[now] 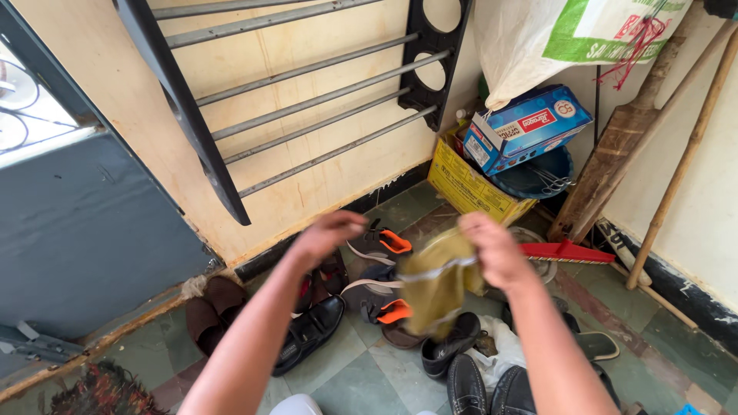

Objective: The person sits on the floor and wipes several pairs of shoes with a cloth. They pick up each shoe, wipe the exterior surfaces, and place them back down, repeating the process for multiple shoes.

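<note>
- The right hand pinches the top edge of an olive-yellow cloth between thumb and curled fingers; the cloth hangs down from that grip, folded on itself, above the footwear.
- The left hand hovers at about 9 o'clock from the cloth, just apart from it, fingers bent downward and loosely together. It is blurred, and I cannot tell whether it holds anything.
- My reading: the cloth is being shaken out or opened, with one hand on it and the other coming in. The next move seems to call for the left hand to catch the free edge.
- Directly under the hands lie grey sandals with orange straps, a black leather shoe at 7 o'clock, and brown slippers further toward 8 o'clock by the doorframe.
- More black shoes sit at 6 o'clock, close to the person's feet, so the floor offers little bare tile for stepping.
- At 12 o'clock a metal shoe rack leans against the wall; its black side bar juts out low and could snag a swung cloth.
- At 2 o'clock a yellow crate carries a blue box, with a red brush and wooden poles leaning at 3 o'clock. That side is crowded.
- The open air lies at chest height, between the arms.
</note>
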